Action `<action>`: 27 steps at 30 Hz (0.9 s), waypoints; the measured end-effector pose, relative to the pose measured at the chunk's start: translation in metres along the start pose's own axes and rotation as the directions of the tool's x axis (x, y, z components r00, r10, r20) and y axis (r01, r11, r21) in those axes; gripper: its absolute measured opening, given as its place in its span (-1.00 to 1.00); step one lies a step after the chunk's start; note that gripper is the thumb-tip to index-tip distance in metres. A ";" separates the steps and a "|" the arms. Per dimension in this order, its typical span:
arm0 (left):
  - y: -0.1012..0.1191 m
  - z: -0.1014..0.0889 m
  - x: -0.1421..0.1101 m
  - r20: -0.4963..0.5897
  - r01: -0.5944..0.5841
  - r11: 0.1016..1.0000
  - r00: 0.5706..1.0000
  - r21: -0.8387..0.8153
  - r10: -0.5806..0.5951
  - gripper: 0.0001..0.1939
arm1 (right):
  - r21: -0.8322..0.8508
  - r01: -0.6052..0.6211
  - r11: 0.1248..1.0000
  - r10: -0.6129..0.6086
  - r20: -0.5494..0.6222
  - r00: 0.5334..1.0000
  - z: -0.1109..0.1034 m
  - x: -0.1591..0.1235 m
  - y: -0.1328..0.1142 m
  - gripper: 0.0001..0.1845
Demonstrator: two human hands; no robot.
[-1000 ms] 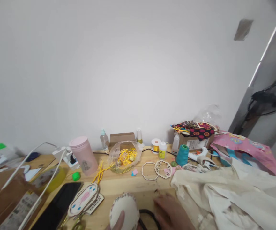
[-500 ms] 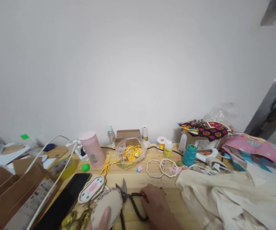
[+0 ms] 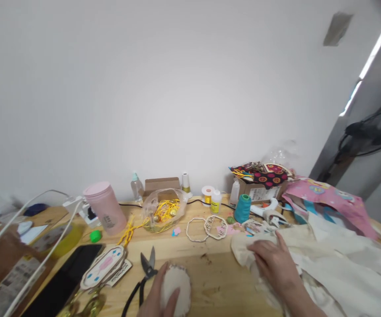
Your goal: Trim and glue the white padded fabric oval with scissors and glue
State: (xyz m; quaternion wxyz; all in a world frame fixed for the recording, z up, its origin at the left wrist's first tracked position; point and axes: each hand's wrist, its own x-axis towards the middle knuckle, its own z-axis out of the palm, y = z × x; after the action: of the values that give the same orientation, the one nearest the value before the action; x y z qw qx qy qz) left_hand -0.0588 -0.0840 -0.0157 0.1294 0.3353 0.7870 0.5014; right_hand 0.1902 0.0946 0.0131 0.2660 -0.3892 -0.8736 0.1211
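Note:
My left hand (image 3: 159,297) grips a cream padded oval piece (image 3: 177,288) at the near edge of the wooden table (image 3: 206,259), thumb over its front. Black scissors (image 3: 140,277) lie flat just left of that piece, untouched. My right hand (image 3: 274,262) rests palm down, fingers spread, on the edge of a cream cloth (image 3: 325,268) heaped at the right. Two wooden cut-out frames (image 3: 206,228) lie beyond the hands.
A pink tumbler (image 3: 105,213), a bag of yellow cord (image 3: 162,210), a teal thread cone (image 3: 242,208), small bottles and a cardboard box (image 3: 259,189) line the back. A phone (image 3: 66,281) and a pink-and-white ornament (image 3: 102,266) lie at the left. Pink fabric (image 3: 322,198) lies at the right.
My right hand has let go of the scissors and moved right onto the cream cloth. The scissors now lie on the table. The view has swung a little.

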 end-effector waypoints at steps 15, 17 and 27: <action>0.078 0.120 -0.002 0.235 -0.266 0.668 0.962 0.695 0.139 -0.43 | 0.897 -0.371 0.241 0.931 -0.106 0.349 0.000 -0.030 0.028 -0.39; 0.078 0.125 -0.006 0.232 -0.261 0.659 0.963 0.705 0.134 -0.44 | 0.909 -0.356 0.215 0.934 -0.085 0.347 -0.003 -0.030 0.027 -0.39; 0.100 0.178 -0.052 0.479 -0.501 0.718 0.838 0.483 0.263 -0.50 | 0.934 -0.256 0.249 0.909 -0.135 0.394 -0.012 -0.033 0.022 -0.55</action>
State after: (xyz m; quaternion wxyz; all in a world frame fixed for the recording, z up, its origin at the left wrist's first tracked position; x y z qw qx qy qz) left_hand 0.1154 0.0339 -0.0173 0.0582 0.6062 0.7741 0.1727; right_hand 0.2285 0.0850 0.0019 0.6285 -0.5593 -0.3015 0.4486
